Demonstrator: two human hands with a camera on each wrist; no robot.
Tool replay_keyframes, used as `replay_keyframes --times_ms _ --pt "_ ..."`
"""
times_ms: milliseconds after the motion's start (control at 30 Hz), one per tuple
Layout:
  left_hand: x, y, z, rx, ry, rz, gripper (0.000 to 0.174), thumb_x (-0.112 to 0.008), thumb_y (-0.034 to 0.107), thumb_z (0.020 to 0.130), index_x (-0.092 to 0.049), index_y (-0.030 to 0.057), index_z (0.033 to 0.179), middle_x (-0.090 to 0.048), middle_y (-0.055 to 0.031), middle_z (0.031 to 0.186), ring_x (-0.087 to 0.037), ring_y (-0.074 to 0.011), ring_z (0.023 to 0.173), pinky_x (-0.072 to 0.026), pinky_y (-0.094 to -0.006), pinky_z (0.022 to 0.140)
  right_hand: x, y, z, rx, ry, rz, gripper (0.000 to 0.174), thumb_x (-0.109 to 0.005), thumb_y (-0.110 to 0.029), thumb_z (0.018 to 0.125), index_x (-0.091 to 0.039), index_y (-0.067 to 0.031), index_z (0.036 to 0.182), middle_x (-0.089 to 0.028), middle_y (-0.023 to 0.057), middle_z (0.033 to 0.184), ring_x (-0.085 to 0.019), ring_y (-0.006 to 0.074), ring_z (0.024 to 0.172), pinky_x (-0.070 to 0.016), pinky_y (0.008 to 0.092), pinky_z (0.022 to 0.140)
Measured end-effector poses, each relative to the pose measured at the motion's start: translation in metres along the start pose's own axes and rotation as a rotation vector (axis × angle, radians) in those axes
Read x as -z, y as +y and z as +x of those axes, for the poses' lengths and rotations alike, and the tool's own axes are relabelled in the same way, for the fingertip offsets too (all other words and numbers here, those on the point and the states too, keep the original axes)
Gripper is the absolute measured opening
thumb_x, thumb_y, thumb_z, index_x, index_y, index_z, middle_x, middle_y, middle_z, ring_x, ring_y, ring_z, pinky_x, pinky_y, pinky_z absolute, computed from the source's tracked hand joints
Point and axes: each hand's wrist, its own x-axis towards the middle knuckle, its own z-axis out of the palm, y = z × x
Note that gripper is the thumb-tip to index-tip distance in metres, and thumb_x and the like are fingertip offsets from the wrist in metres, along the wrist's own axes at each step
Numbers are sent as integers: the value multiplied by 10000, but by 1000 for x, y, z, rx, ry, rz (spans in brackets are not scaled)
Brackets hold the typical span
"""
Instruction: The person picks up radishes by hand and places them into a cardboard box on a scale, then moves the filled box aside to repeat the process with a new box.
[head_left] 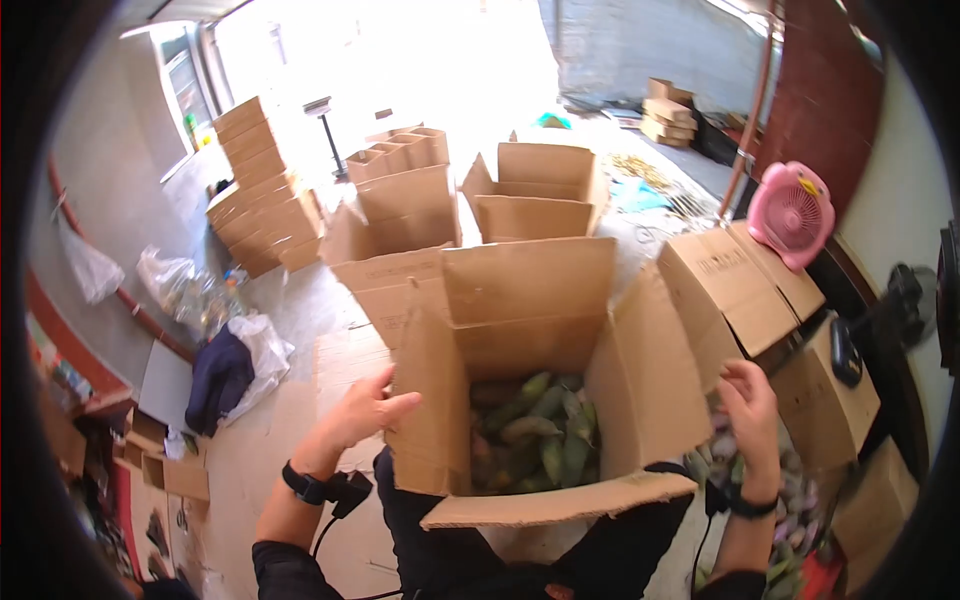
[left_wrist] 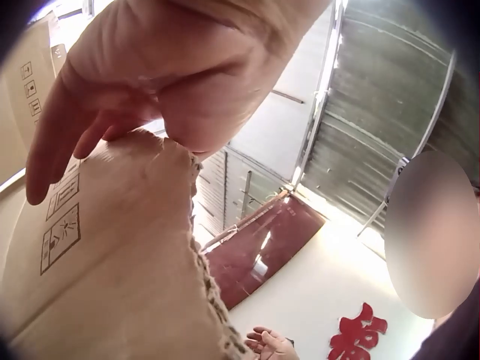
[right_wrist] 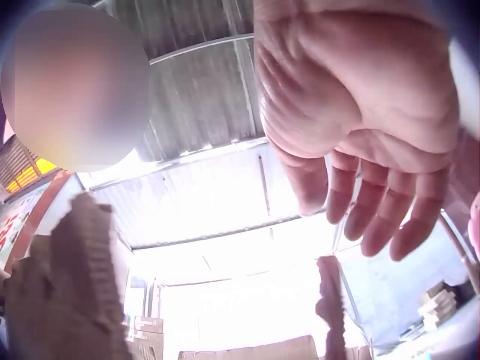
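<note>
In front of me an open cardboard box (head_left: 530,280) stands between my legs with its flaps raised. Green, elongated produce (head_left: 540,425) covers its bottom; the exact kind is unclear. My left hand (head_left: 365,410) holds the left flap at its edge. In the left wrist view, its fingers (left_wrist: 56,150) lie along the printed outer face, while the thumb's tip is hidden behind the torn cardboard edge. Just outside the right flap (head_left: 650,370), my right hand (head_left: 750,405) is raised with loosely bent fingers (right_wrist: 364,210) and nothing in them.
More open boxes (head_left: 535,215) stand beyond, with stacked cartons (head_left: 260,190) at back left. A loose heap of produce (head_left: 795,490) lies at my right, beside cartons (head_left: 735,285) that carry a pink fan (head_left: 790,215). Plastic bags and dark cloth (head_left: 220,375) lie at left.
</note>
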Motion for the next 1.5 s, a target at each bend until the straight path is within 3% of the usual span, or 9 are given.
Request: replay_keyframes --times_ms 100,200,267,400,467,800,1267,1400,1500 --pt "-3 23 1 88 39 246 376 -591 201 878 -556 -7 1189 -639 -61 1010 -594 -135 930 -494 -297 791 3 19 22 5 -159 -54 407 -664 -199 826 -538 26 1141 -625 128 1006 -608 181 905 -496 295 759" --pt "-2 20 4 128 103 487 341 -620 238 833 -633 -27 1046 -674 -103 846 -642 -162 721 -528 -308 626 1 26 39 42 -308 -190 365 -662 -242 821 -571 -2 1081 -629 66 911 -558 98 709 -469 240 597" --pt "1 11 12 245 114 324 352 -622 270 826 -649 -50 970 -672 -111 779 -645 -176 628 -522 -306 530 -1 29 46 203 -348 -353 327 -650 -296 827 -618 19 908 -622 78 754 -553 105 667 -468 258 574" --pt "-1 29 26 408 119 457 379 -612 294 825 -658 -70 919 -669 -117 773 -653 -189 615 -518 -303 494 1 11 55 173 -392 -539 398 -644 -358 818 -605 32 751 -590 97 657 -556 129 608 -473 274 535" --pt "-4 35 32 390 118 445 392 -615 304 820 -661 -74 914 -670 -122 780 -652 -191 622 -518 -306 513 -1 -2 58 -90 -457 -466 446 -649 -392 797 -579 38 702 -573 97 624 -555 160 539 -461 294 473" --pt "25 0 39 247 73 309 368 -604 255 774 -658 -85 906 -679 -141 835 -642 -187 767 -504 -308 689 -41 -15 98 -152 -539 -653 411 -632 -301 727 -622 106 785 -633 179 706 -645 241 615 -529 345 516" --pt "138 -32 84 215 201 126 261 -672 148 746 -666 -89 854 -665 -127 768 -628 -182 652 -499 -312 564 -160 -90 162 43 -496 -404 188 -646 -114 683 -592 34 581 -528 34 544 -476 110 472 -373 280 428" --pt "181 -30 48 204 276 89 301 -674 171 744 -656 -111 849 -665 -131 772 -623 -179 638 -490 -302 561 -206 -119 163 163 -496 -411 232 -627 -133 673 -547 45 548 -517 76 508 -498 167 462 -398 319 451" --pt "213 -45 8 153 432 191 282 -666 171 745 -664 -95 839 -663 -94 742 -609 -164 616 -479 -298 555 -244 -132 158 706 -585 -700 301 -606 -225 659 -573 71 617 -595 200 660 -565 317 594 -459 389 560"
